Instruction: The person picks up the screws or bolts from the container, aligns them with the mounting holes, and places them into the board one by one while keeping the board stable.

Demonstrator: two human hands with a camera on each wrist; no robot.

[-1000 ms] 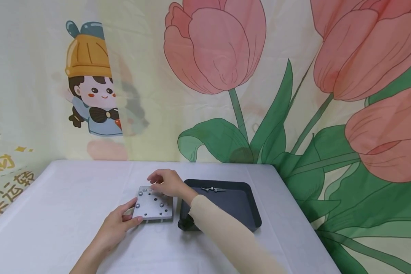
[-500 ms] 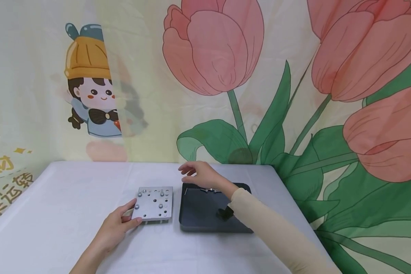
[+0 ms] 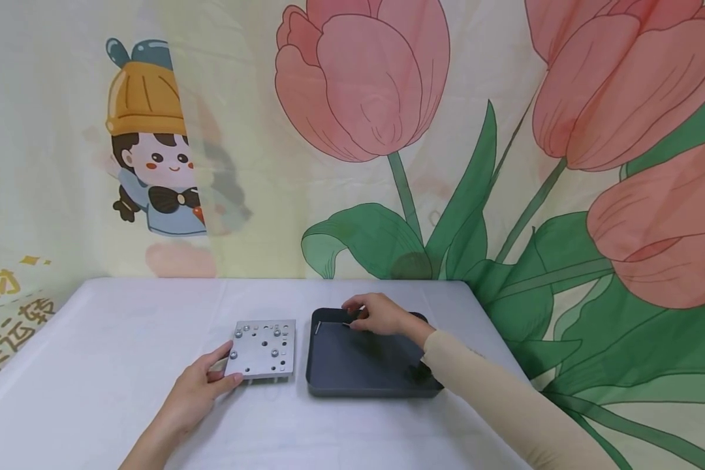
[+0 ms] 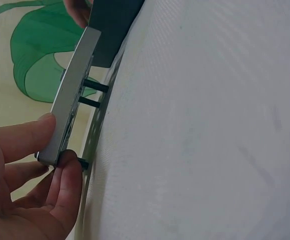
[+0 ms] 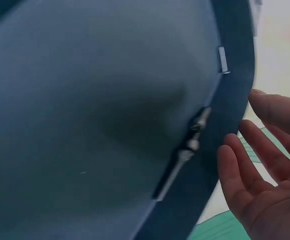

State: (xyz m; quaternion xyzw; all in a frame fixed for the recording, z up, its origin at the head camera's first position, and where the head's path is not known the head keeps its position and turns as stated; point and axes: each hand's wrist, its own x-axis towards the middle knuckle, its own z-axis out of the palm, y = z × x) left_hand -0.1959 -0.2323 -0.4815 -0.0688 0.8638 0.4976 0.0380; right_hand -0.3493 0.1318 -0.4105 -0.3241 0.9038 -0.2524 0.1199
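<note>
My left hand (image 3: 195, 393) pinches the near left corner of a silver metal plate (image 3: 252, 359), thumb on top and fingers beneath. Holes and several seated bolts (image 3: 275, 353) show on its top face. Dark bolt shanks (image 4: 96, 85) stick out below the plate in the left wrist view. Over the back of a dark grey tray (image 3: 364, 390) is my right hand (image 3: 383, 316). Its fingers are loosely bent and apart, with nothing between them in the right wrist view. Loose bolts (image 5: 175, 172) lie along the tray wall just beside those fingertips.
A separate small screw (image 5: 223, 60) lies at the tray's back left corner. White cloth (image 3: 153, 339) covers the table. Behind it hangs a printed backdrop (image 3: 258, 248) with tulips. A black item (image 3: 418, 373) sits by the right sleeve.
My right hand has left the plate, moved right and come down over the tray's back edge. The bolts on the plate's far side are now uncovered. My left hand keeps its hold.
</note>
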